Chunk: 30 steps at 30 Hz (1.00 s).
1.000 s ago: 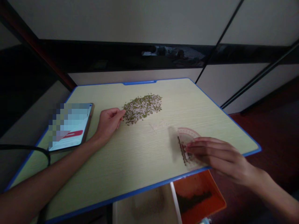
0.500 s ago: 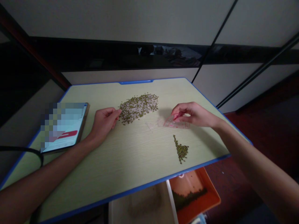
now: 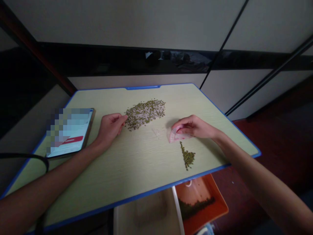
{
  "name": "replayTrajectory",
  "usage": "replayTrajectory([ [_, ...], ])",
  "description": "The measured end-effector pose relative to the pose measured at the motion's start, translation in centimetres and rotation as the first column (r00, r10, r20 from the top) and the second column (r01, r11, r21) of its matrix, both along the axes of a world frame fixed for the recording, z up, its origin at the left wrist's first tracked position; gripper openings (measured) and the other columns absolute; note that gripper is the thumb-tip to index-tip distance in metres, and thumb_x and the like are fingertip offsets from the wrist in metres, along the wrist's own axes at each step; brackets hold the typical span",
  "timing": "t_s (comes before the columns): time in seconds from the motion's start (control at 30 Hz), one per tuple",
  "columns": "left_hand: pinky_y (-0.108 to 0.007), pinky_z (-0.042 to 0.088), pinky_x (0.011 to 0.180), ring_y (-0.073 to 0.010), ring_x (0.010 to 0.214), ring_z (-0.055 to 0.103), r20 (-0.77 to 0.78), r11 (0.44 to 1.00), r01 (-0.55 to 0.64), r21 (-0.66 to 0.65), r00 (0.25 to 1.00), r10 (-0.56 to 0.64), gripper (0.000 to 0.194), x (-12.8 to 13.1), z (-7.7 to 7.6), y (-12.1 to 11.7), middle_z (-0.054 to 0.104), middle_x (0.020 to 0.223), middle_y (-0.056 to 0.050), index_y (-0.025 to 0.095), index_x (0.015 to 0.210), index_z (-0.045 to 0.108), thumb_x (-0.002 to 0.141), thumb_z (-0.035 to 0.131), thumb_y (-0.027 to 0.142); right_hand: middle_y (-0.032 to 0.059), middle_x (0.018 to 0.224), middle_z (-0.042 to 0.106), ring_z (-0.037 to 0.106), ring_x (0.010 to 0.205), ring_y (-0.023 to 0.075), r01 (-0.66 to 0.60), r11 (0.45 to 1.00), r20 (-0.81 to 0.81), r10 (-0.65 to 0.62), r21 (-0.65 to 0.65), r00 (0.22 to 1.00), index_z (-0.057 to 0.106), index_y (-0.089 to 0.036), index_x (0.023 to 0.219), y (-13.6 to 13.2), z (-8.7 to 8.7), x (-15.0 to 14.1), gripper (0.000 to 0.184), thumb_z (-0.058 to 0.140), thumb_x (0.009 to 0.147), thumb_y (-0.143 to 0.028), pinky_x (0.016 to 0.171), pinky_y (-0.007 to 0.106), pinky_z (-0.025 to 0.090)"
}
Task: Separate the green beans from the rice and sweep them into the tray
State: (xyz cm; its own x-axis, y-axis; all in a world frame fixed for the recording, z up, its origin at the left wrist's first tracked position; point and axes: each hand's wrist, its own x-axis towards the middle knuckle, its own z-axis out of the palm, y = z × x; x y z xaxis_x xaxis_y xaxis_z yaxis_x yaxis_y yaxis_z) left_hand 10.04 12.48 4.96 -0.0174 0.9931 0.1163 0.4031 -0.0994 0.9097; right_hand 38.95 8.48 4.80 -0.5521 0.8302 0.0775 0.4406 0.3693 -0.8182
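Observation:
My right hand (image 3: 195, 126) grips a clear pink protractor (image 3: 173, 136), its thumb and fingers around the upper part. The protractor is low at the tabletop, just above a small wedge-shaped pile of green mung beans (image 3: 189, 158). My left hand (image 3: 110, 126) is closed, thumb pressed against the curled fingers, at the left edge of a wider mixed heap of green beans and pale grains (image 3: 146, 113). Whatever the left fingers may hold is hidden. Faint whitish marks or bits (image 3: 156, 133) show on the table between the heap and the protractor.
A tablet (image 3: 73, 132) lies at the left of the blue-edged table (image 3: 117, 176), with a black cable (image 3: 29, 156) nearby. Below the front edge stand a whitish bin (image 3: 146, 217) and an orange bin (image 3: 207, 215) with dark green matter inside. Cabinet panels (image 3: 137, 23) rise behind.
My right hand has moved left and toward me, and the protractor has come down closer to the small bean pile. My left hand stays at the heap's edge. The view has shifted slightly.

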Motion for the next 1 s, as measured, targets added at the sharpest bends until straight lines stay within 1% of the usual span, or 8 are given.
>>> replayTrajectory([
  [0.13,-0.021,0.023,0.039,-0.0058,0.033,0.03,-0.01,1.0,0.0,0.021,1.0,0.0,0.03,0.0,-0.1,0.1,0.036,0.031,0.006,0.018,0.043,0.045,0.071,0.055,0.022,0.0034,0.075,0.064,0.051,0.062,0.0098,0.0,1.0,-0.032,-0.001,-0.022,0.999,0.068,-0.009,0.093,-0.7,-0.4,0.0,0.022,0.058,0.079,-0.022,0.055,0.022,0.04],
  [0.3,-0.021,0.024,0.039,-0.0059,0.033,0.031,-0.025,1.0,0.004,0.017,1.0,-0.003,0.03,0.0,-0.1,0.2,0.036,0.031,0.007,0.018,0.042,0.044,0.071,0.055,0.021,0.0032,0.074,0.064,0.05,0.059,0.0093,0.02,0.999,-0.065,-0.022,-0.038,0.998,0.069,-0.01,0.094,-1.9,-0.6,0.0,0.022,0.059,0.079,-0.023,0.049,0.021,0.037],
  [0.53,-0.02,0.022,0.038,-0.0054,0.031,0.031,0.023,1.0,0.016,0.012,1.0,-0.017,0.028,0.0,-0.3,0.4,0.036,0.03,0.007,0.018,0.043,0.046,0.07,0.056,0.022,0.0053,0.078,0.067,0.054,0.061,0.0103,0.019,0.997,-0.074,-0.025,-0.07,0.997,0.068,-0.01,0.094,-3.2,-0.3,-0.1,0.021,0.059,0.079,-0.021,0.053,0.022,0.042],
  [0.67,-0.02,0.025,0.038,-0.0062,0.031,0.034,0.098,0.999,0.029,0.024,0.995,-0.031,0.032,-0.3,-0.6,0.8,0.039,0.033,0.005,0.018,0.046,0.048,0.077,0.047,0.026,0.0056,0.078,0.067,0.056,0.065,0.0118,0.019,0.998,-0.074,-0.024,-0.064,0.997,0.069,-0.01,0.093,-3.6,-0.4,0.0,0.02,0.059,0.078,-0.02,0.055,0.023,0.043],
  [0.77,-0.02,0.027,0.037,-0.0067,0.031,0.035,0.136,0.999,0.049,-0.009,0.99,-0.048,0.036,-0.3,-0.6,1.0,0.04,0.033,0.004,0.017,0.049,0.049,0.082,0.038,0.025,0.0057,0.078,0.066,0.055,0.066,0.012,-0.001,0.999,-0.075,-0.003,-0.046,0.997,0.069,-0.009,0.094,-3.7,-0.4,0.1,0.022,0.059,0.078,-0.021,0.054,0.022,0.042],
  [0.9,-0.018,0.026,0.038,-0.0052,0.033,0.038,0.016,0.98,0.143,-0.138,0.99,-0.142,0.05,-0.1,0.8,0.8,0.045,0.037,0.002,0.014,0.051,0.05,0.09,0.022,0.025,0.0042,0.073,0.063,0.05,0.059,0.0101,-0.012,0.998,-0.064,0.009,-0.059,0.998,0.068,-0.007,0.096,-3.8,-0.3,0.2,0.025,0.059,0.078,-0.023,0.05,0.022,0.039],
  [0.93,-0.016,0.027,0.04,-0.0044,0.037,0.041,-0.005,0.973,0.179,-0.149,0.983,-0.182,0.05,0.0,1.5,0.5,0.049,0.041,0.002,0.012,0.055,0.054,0.091,0.022,0.027,0.0036,0.072,0.062,0.048,0.056,0.0093,-0.016,0.998,-0.062,0.012,-0.064,0.998,0.068,-0.007,0.096,-3.8,-0.3,0.2,0.026,0.059,0.078,-0.023,0.049,0.022,0.037],
  [1.0,-0.013,0.028,0.045,-0.0015,0.04,0.041,-0.023,0.977,0.18,-0.111,0.983,-0.183,0.046,0.5,3.3,-0.4,0.05,0.044,0.005,0.01,0.061,0.057,0.091,0.027,0.028,0.0024,0.069,0.061,0.044,0.052,0.008,-0.015,0.997,-0.054,0.011,-0.074,0.999,0.067,-0.006,0.096,-3.7,-0.3,0.3,0.027,0.058,0.078,-0.024,0.046,0.021,0.035],
])
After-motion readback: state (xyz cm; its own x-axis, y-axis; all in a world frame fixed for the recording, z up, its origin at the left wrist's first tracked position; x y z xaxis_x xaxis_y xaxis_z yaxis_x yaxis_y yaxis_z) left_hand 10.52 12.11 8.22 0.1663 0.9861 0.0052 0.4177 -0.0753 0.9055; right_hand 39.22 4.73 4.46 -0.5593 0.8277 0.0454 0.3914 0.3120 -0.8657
